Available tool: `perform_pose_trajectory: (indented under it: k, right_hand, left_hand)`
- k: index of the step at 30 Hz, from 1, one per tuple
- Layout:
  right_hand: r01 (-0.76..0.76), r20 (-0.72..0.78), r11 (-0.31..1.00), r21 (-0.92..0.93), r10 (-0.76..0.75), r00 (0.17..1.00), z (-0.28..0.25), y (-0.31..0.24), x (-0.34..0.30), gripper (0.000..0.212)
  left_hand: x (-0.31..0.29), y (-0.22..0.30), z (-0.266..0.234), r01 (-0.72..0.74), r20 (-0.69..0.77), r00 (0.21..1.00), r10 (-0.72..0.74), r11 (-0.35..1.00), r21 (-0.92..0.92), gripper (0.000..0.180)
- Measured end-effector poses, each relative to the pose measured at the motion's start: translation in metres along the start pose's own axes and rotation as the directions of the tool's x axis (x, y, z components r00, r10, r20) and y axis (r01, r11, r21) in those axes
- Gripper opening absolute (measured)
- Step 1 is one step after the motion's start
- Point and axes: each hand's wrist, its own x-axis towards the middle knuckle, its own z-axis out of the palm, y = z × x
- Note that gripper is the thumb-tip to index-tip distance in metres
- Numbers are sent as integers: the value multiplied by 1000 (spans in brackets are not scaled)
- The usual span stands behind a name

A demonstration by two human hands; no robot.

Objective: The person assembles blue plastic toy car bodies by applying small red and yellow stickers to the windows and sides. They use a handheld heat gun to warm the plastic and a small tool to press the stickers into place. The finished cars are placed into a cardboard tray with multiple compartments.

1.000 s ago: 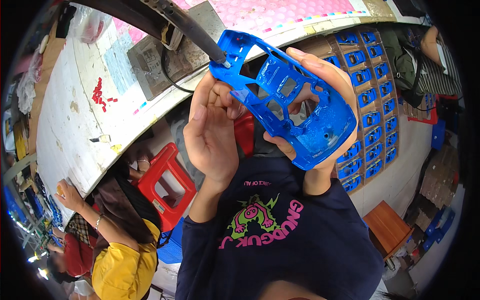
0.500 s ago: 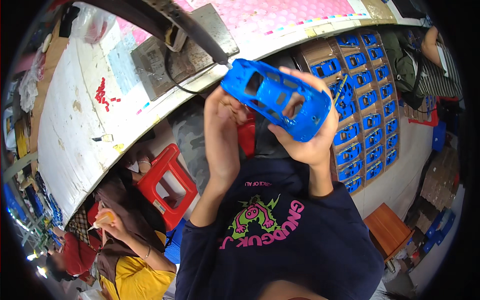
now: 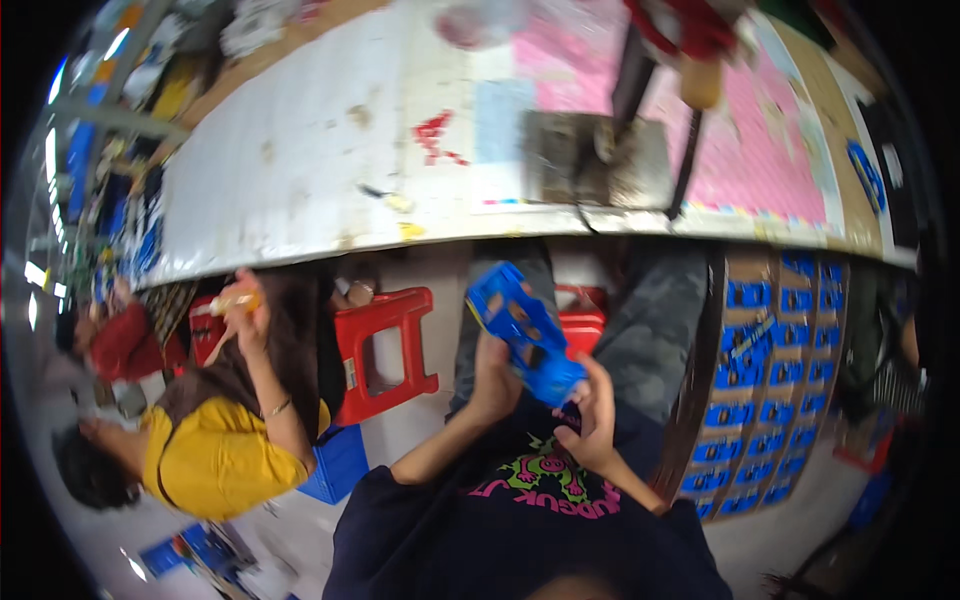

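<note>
A blue plastic toy car body (image 3: 518, 325) with window openings is tilted above my lap, its lower end toward my chest. My left hand (image 3: 495, 382) is closed round its left side. At the lower end, the fingers of my right hand (image 3: 592, 412) grip the car's edge, and the thumb sits lower down, apart from it. Motion smears the car and the fingertips somewhat. Beyond my knees, a machine with a dark arm and a metal base plate (image 3: 650, 165) stands at the table's near edge.
The white table (image 3: 300, 180) carries small red pieces (image 3: 437, 138) and a pink sheet (image 3: 790, 150). Right of my legs, a cardboard tray (image 3: 705, 405) holds several blue car bodies. A red stool (image 3: 395, 345) stands at left. Beside it a co-worker in yellow (image 3: 225, 455) holds a small bottle (image 3: 237, 302).
The car body has come away from the machine's tip, down toward my lap, and turned more upright. My right hand has shifted to its lower end. The view has swung left.
</note>
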Motion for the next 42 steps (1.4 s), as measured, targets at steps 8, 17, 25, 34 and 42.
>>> perform_pose_trajectory:
  k: [8, 17, 25, 34, 42]
  right_hand:
    - [25, 273, 889, -457, 113, 955, 11, 16, 10, 27]
    - [70, 110, 723, -687, 8, 994, -38, 45, 11, 13]
    - [167, 106, 266, -949, -230, 967, -137, 50, 37, 13]
    - [-70, -77, 31, -997, -459, 885, -205, 36, 65, 34]
    - [-151, -208, 153, -977, -506, 837, -207, 42, 77, 42]
  left_hand:
    - [149, 182, -83, -226, 164, 506, 847, -54, 973, 55]
    - [192, 220, -144, 282, 257, 397, 881, -383, 880, 50]
    - [191, 154, -71, -598, 739, 483, 470, -439, 670, 30]
    - [223, 131, -35, -598, 666, 562, 490, -316, 737, 11]
    - [233, 128, -25, -616, 581, 562, 588, -171, 769, 6]
